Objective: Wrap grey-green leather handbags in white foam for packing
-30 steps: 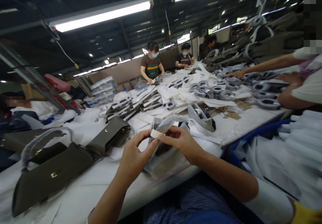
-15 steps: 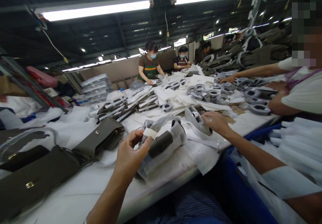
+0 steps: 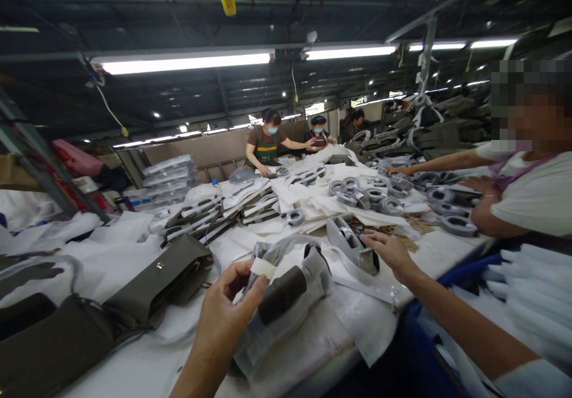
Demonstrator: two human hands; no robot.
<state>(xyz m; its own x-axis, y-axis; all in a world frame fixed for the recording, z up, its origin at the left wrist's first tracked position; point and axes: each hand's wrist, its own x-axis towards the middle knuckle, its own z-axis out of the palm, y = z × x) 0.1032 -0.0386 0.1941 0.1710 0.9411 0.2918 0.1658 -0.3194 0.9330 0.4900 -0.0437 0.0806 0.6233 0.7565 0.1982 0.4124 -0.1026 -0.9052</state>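
While the left hand (image 3: 235, 294) has a white strip (image 3: 263, 269) pinched between thumb and fingers, at the left end of the dark film-wrapped piece (image 3: 283, 294) near the table's front edge, the right hand (image 3: 391, 258) is at the right end of the grey holder (image 3: 342, 237), fingers extended; can't tell if they grip anything. Holder sits just beyond the wrapped piece. Olive bag (image 3: 149, 273) lies left of the left hand.
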